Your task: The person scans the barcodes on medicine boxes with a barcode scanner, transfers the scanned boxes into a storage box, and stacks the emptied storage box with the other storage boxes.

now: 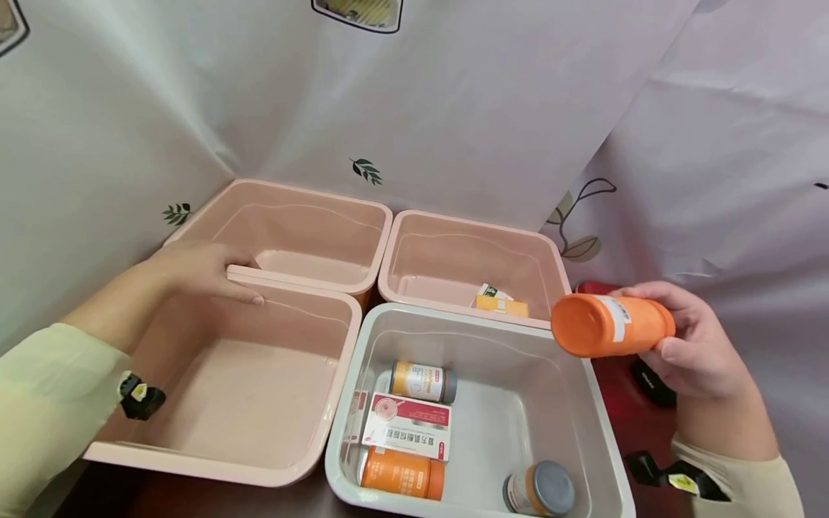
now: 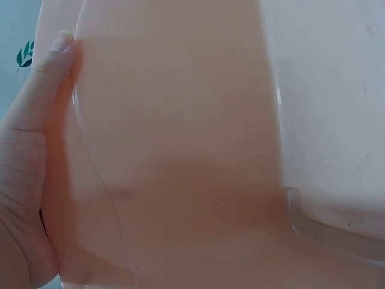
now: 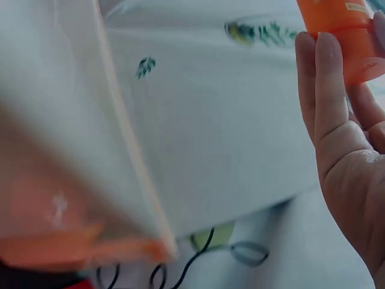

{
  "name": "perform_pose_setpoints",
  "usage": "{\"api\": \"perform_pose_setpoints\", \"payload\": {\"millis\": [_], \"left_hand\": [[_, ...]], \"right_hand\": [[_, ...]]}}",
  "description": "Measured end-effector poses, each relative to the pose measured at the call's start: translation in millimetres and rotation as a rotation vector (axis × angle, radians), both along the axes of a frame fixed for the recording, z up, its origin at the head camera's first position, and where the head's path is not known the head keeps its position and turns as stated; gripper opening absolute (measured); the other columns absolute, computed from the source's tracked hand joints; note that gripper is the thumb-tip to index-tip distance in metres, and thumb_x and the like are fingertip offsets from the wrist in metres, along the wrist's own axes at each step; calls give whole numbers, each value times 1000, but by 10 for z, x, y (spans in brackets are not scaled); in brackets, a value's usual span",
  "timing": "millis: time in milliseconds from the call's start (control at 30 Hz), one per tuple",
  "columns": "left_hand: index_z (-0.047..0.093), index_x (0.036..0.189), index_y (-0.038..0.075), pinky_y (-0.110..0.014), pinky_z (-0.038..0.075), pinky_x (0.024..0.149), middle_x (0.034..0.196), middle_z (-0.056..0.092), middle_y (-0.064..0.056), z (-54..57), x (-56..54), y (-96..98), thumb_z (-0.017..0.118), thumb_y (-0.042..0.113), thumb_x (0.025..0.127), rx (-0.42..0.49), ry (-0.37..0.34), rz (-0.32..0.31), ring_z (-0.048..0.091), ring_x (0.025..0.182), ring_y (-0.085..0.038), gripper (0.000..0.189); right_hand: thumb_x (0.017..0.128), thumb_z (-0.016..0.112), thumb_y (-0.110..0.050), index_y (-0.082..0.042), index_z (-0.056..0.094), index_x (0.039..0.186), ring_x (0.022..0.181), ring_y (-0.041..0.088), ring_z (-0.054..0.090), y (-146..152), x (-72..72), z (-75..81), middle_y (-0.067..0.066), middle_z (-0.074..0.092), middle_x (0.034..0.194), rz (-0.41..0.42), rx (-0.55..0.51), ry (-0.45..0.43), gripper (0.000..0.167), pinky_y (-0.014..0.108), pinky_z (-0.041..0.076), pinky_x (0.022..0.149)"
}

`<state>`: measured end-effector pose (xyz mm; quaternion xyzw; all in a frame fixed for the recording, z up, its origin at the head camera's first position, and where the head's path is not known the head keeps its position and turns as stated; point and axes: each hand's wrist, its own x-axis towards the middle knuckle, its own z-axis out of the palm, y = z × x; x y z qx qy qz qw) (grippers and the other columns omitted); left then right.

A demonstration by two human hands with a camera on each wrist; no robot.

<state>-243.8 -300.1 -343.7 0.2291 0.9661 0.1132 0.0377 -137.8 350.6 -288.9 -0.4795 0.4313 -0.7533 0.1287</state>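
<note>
My right hand (image 1: 702,352) holds an orange bottle (image 1: 637,327) with a white label above the grey bin's right rim, tilted with its base toward the left. In the right wrist view, fingers and thumb wrap the orange bottle (image 3: 337,15) at one end. On the left, my left hand (image 1: 201,270) grips the far rim of the front-left pink bin (image 1: 259,374), thumb on the inner side and fingers over the back. The left wrist view has the thumb against the pink wall (image 2: 168,108).
The grey bin (image 1: 512,388) contains a white-and-red medicine box (image 1: 408,426), an orange bottle (image 1: 403,473) and two grey-capped bottles (image 1: 424,381) (image 1: 540,489). Small packets (image 1: 501,303) lie in the back-right pink bin (image 1: 473,248). Another pink bin (image 1: 311,198) stands back left, against a patterned cloth (image 1: 453,108).
</note>
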Motion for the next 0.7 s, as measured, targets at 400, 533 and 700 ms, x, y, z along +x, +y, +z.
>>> {"api": "perform_pose_setpoints", "payload": {"millis": [400,533,700], "left_hand": [[76,123,10,-49,53,86,106,75,3,-45,53,-42,87,58,83,20,-35,18,67,94,-17,63],[75,126,11,-50,53,85,106,75,2,-38,48,-31,85,61,83,5,-20,31,68,94,-18,67],[76,126,13,-50,52,84,105,75,3,-10,33,3,85,62,82,-11,-11,28,68,93,-17,66]], "right_hand": [[105,37,9,14,37,153,131,41,60,306,141,-1024,31,50,148,1,-254,-149,48,47,48,109],[107,34,0,10,37,155,135,44,57,425,232,-1398,33,51,148,18,-412,-251,50,46,47,112],[110,37,-18,2,43,157,137,45,56,590,383,-1805,31,53,149,25,-598,-508,52,43,46,113]]}}
